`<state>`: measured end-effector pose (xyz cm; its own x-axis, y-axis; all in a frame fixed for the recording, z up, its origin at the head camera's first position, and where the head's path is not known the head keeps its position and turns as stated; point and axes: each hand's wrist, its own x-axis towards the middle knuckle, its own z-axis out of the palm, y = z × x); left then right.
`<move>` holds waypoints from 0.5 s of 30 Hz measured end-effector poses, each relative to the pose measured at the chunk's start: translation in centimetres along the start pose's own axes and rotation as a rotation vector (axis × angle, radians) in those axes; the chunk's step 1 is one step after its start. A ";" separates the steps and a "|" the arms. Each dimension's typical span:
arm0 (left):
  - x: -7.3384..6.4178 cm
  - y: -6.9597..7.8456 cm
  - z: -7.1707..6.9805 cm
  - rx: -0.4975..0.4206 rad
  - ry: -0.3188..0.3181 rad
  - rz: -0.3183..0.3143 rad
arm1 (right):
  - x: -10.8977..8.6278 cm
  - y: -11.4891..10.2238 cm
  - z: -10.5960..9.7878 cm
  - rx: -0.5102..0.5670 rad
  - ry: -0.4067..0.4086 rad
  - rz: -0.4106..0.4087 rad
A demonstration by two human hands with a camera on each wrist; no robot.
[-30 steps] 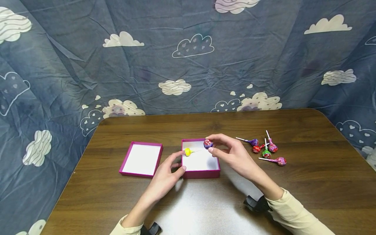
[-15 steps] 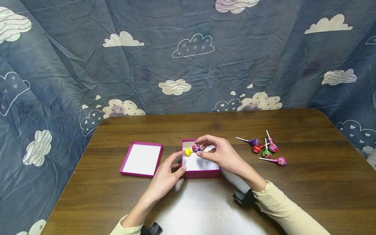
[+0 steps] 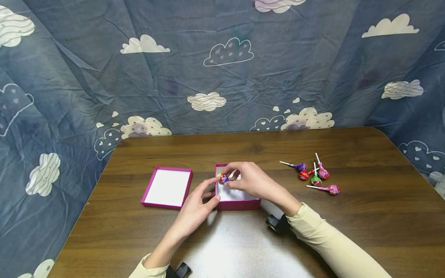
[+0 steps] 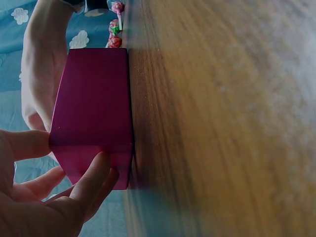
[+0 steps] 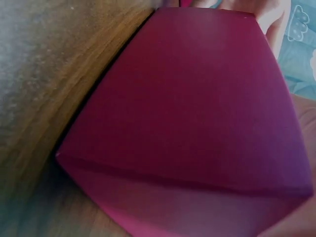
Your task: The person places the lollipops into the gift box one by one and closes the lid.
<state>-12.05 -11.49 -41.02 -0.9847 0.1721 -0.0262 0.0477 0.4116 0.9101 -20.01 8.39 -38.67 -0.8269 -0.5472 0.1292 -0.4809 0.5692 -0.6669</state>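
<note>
In the head view, my right hand (image 3: 248, 180) reaches over the open magenta box (image 3: 238, 205) and pinches a red and purple wrapped lollipop (image 3: 223, 178) at the box's left end. Just a sliver of yellow shows beside it; the yellow lollipop there is mostly covered. My left hand (image 3: 196, 208) touches the left side of the box, its fingers extended along that wall and its thumb at the near corner. In the left wrist view, those fingers (image 4: 91, 180) lie against the box's end wall. The right wrist view is filled mostly by the box's outer wall (image 5: 187, 98).
The box's lid (image 3: 166, 188), white inside with a magenta rim, lies left of the left hand. Several wrapped lollipops sit loosely grouped at the right, among them a green one (image 3: 316, 181) and a pink one (image 3: 333, 189). A cloud-patterned cloth (image 3: 174, 77) hangs behind the wooden table (image 3: 365, 220).
My right hand has moved left across the box with the red and purple lollipop, which now covers most of the yellow one. My left hand has stayed in place.
</note>
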 end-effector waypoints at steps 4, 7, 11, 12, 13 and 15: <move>0.0 0.0 -0.1 0.005 -0.003 -0.004 | 0.7 0.0 0.4 -0.060 -0.065 -0.035; 0.0 0.0 -0.1 0.006 -0.003 -0.004 | 1.1 0.1 0.7 -0.118 -0.096 -0.062; 0.0 0.0 -0.1 0.002 -0.001 0.001 | 1.7 0.3 1.0 -0.173 -0.108 -0.059; 0.0 0.0 -0.1 0.000 -0.002 0.002 | 1.8 0.3 1.1 -0.180 -0.112 -0.053; 0.0 0.0 -0.1 -0.001 -0.003 0.003 | 1.9 0.3 1.2 -0.188 -0.114 -0.046; 0.0 0.0 -0.1 -0.001 -0.005 0.003 | 2.0 0.3 1.3 -0.193 -0.118 -0.036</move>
<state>-12.09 -11.57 -41.03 -0.9838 0.1776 -0.0260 0.0499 0.4100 0.9107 -21.43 6.67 -39.62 -0.7738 -0.6310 0.0559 -0.5657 0.6487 -0.5090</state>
